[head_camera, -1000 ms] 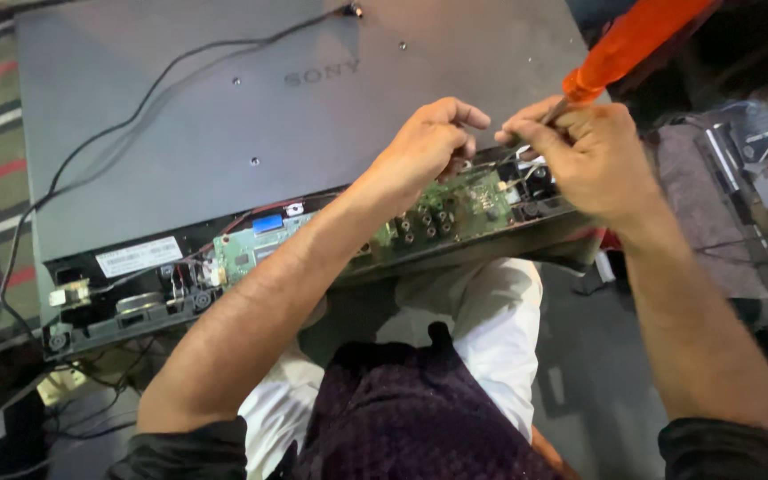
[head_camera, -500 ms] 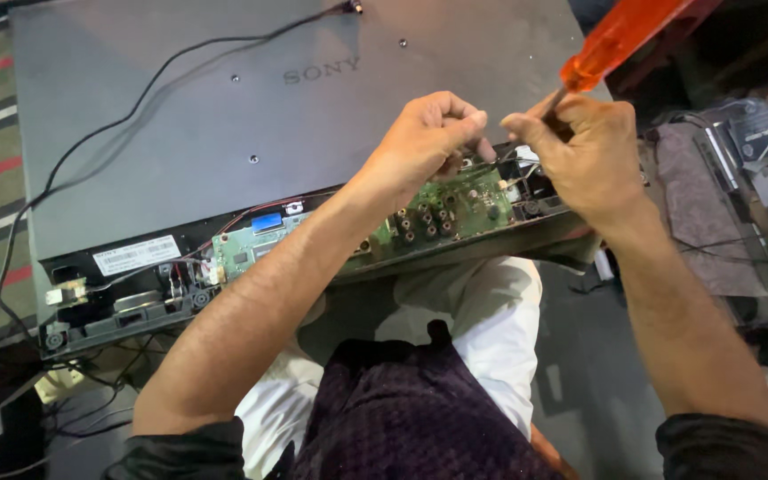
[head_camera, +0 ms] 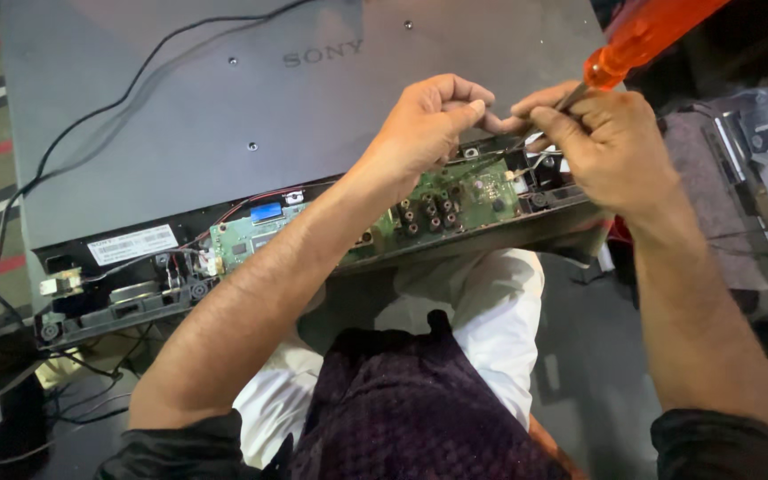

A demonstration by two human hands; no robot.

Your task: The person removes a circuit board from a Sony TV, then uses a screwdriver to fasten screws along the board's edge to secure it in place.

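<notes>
Two hands are worked at the open edge of a flat grey television back.

An orange-handled screwdriver (head_camera: 642, 40) is gripped in the right hand (head_camera: 606, 147), fingers closed around its shaft, the tip pointed down at the green circuit board (head_camera: 455, 200). The left hand (head_camera: 424, 124) is curled shut just beside it, fingertips pinched above the board; what is pinched cannot be told. The board is seated along the near edge of the television back (head_camera: 180, 133), over which a black cable (head_camera: 91, 116) is trailed.
</notes>
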